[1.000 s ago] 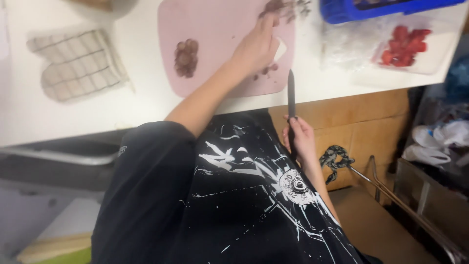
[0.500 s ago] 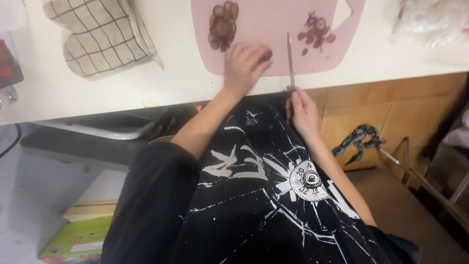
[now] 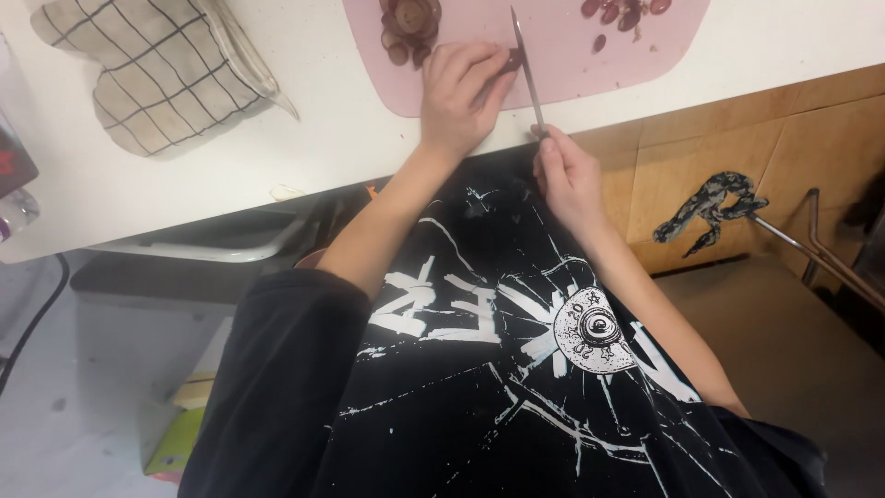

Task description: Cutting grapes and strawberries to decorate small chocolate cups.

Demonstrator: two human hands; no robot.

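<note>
At the near edge of the white desk (image 3: pixel 304 157), on a pink cutting board (image 3: pixel 572 69): one small dark-red fruit piece (image 3: pixel 511 61), pinned under the fingertips of the left hand (image 3: pixel 458 97), grip curled down and closed on it. Knife (image 3: pixel 525 65) held by the right hand (image 3: pixel 567 175), grip wrapped shut round the handle at the desk edge, blade standing edge-down just beside the left fingertips, touching or nearly touching the piece.

Change noted: half a second ago the left hand lay flat on the board with the knife apart from it; a second ago the knife hung low, off the desk. Hand and blade have now come together on one piece, which reads as a cut being set up or begun.

Also on the board: a heap of round slices (image 3: pixel 410 23) at the upper left, and loose pieces (image 3: pixel 627 11) at the upper right.

Surface: white, smooth, with a checked oven mitt (image 3: pixel 147 74) lying to the left, well apart from the board.

Room: wooden cabinet front (image 3: pixel 719 148) below the desk, a dark patterned cloth (image 3: pixel 710 203) hanging on a metal bar, grey floor (image 3: pixel 793 341).
</note>
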